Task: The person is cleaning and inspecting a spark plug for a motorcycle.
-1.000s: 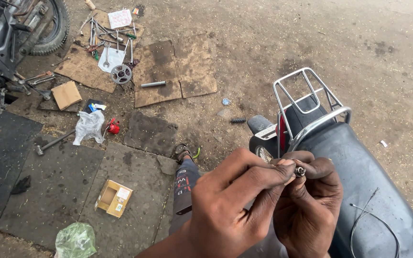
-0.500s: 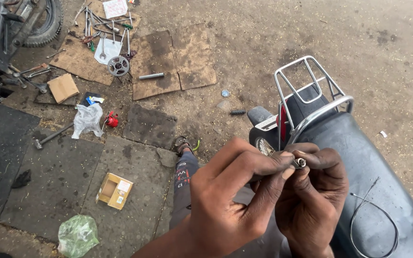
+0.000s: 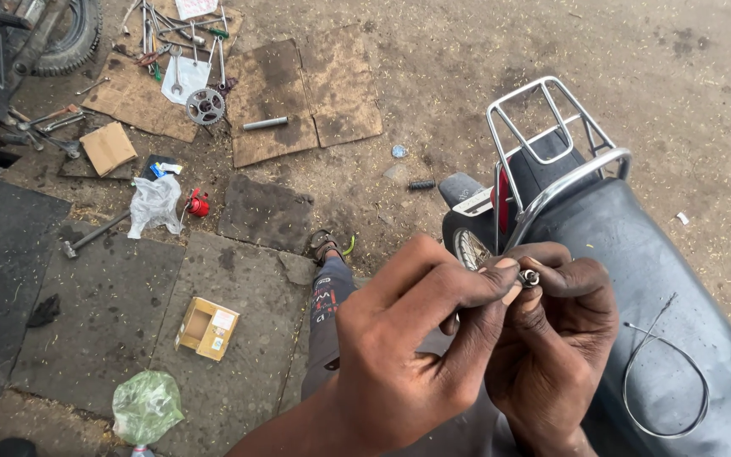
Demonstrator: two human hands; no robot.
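Both hands meet close up: the left hand (image 3: pixel 408 355) and right hand (image 3: pixel 556 338) pinch one small metal nut (image 3: pixel 529 277) together at their fingertips, above the black motorbike seat (image 3: pixel 636 279). A thin cable (image 3: pixel 666 381) lies on the seat. Farther off, a sprocket (image 3: pixel 205 107) rests on cardboard (image 3: pixel 298 93).

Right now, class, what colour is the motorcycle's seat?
Black seat, clearest in the head view, beside both hands.

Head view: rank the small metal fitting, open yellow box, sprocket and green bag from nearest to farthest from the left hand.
1. Small metal fitting, at the left hand's fingertips.
2. Open yellow box, left on the slabs.
3. Green bag, lower left.
4. Sprocket, far upper left.
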